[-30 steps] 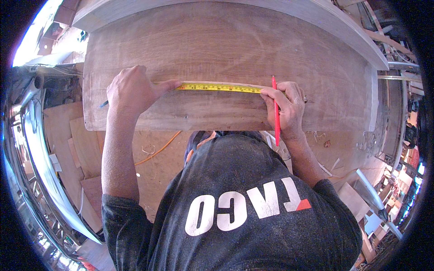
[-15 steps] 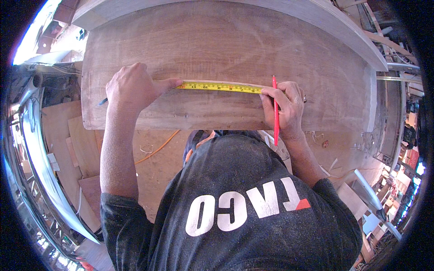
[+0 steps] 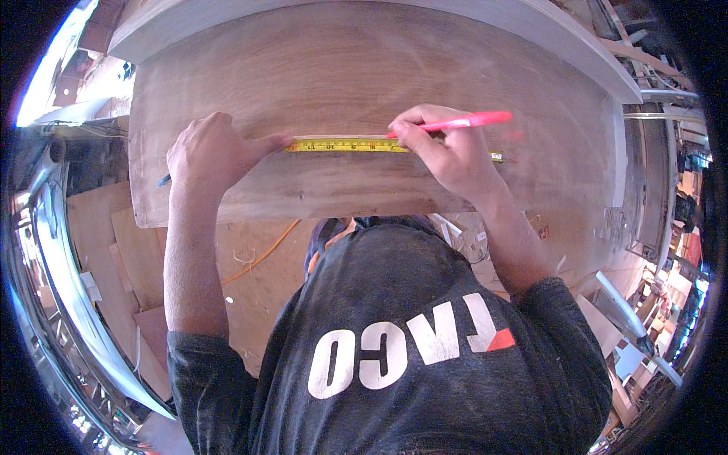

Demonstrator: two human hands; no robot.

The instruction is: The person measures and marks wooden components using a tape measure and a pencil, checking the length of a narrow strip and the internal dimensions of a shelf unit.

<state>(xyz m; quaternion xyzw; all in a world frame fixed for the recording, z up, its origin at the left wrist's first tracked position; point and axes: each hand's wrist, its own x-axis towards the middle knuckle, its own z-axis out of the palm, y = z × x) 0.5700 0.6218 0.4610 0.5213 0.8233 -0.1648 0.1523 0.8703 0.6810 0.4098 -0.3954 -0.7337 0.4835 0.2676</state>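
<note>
A yellow tape measure [image 3: 345, 145] lies stretched across a brown wooden board [image 3: 364, 76], with a pale narrow strip [image 3: 341, 137] along its far edge. My left hand [image 3: 208, 152] is closed at the tape's left part, thumb stretched along it. The tape's case is not visible. Beside that wrist pokes out a small blue tip [image 3: 164, 180] of something mostly hidden. In my right hand [image 3: 447, 148] is a red pen [image 3: 474, 120], its point at the tape's far edge. The tape's free end shows beyond the right wrist.
A raised pale rail [image 3: 341, 9] runs along the board's far side. Below the near edge, an orange cable [image 3: 265, 254] crosses the floor. Wooden panels [image 3: 95, 243] stand at left. Offcuts and pale pipes [image 3: 620, 303] clutter the right.
My right hand has moved left along the tape, and the pen has swung from upright to nearly level, point on the left. My left hand stays at the tape, slightly farther left in view.
</note>
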